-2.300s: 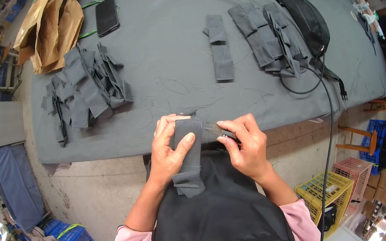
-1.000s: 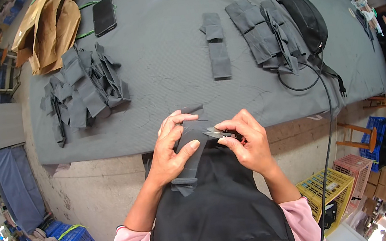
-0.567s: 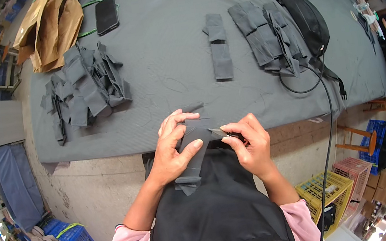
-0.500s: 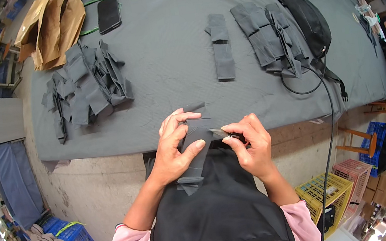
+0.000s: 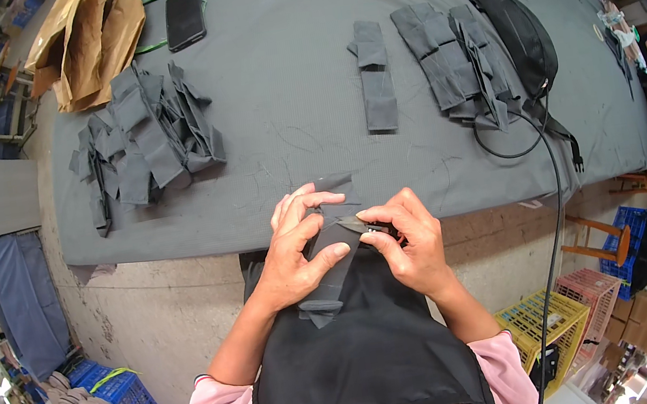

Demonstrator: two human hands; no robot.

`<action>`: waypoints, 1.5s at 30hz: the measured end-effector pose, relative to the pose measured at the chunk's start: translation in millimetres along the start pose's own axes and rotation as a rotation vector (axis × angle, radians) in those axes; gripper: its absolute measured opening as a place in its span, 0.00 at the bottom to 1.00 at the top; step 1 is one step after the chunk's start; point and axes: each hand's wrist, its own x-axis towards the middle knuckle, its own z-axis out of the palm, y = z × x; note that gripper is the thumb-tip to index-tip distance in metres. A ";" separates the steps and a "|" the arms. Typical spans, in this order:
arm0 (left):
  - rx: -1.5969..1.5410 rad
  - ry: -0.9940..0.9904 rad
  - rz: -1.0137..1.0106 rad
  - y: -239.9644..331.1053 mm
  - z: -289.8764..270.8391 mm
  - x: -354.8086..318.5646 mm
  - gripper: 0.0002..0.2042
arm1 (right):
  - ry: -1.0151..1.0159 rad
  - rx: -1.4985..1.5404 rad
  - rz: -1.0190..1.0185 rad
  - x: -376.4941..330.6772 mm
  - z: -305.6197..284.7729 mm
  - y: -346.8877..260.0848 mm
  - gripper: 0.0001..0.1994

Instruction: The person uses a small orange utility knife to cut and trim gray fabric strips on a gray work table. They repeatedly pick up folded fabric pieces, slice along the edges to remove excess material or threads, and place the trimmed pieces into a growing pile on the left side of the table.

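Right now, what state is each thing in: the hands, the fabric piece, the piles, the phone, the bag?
Left hand: gripping the fabric piece.
Right hand: pinching a small tool against the piece.
Fabric piece: held at the table edge, hanging down.
Left pile: jumbled.
Right pile: stacked flat.
Phone: screen dark.
Bag: lying flat.

Black phone (image 5: 184, 17), perhaps brown paper bags (image 5: 86, 41), black pouch (image 5: 518, 37).

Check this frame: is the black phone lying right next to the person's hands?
No. The black phone lies at the table's far edge beside the brown paper, far from the left hand and right hand.
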 end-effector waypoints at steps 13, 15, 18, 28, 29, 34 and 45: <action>0.020 0.076 0.034 -0.4 4.8 0.5 0.14 | -0.099 0.288 0.260 -12.5 12.9 5.3 0.10; 0.028 0.093 0.045 0.8 5.7 0.7 0.14 | -0.148 0.421 0.388 -13.7 15.3 8.0 0.11; 0.022 0.124 0.072 2.6 6.5 1.1 0.15 | -0.180 0.494 0.297 -11.0 4.7 4.5 0.11; 0.050 0.167 0.072 2.0 10.6 4.8 0.15 | 0.076 0.159 0.250 -10.7 -10.9 1.5 0.06; 0.077 0.149 0.082 3.6 10.8 5.1 0.15 | 0.065 0.078 0.167 -5.5 -10.1 -4.7 0.08; 0.192 0.121 0.113 7.6 7.9 4.0 0.15 | -0.081 0.288 0.200 13.2 2.5 -5.2 0.06; 0.011 0.224 -0.002 -3.8 10.8 8.2 0.15 | -0.015 0.327 0.421 -7.9 -10.5 2.8 0.07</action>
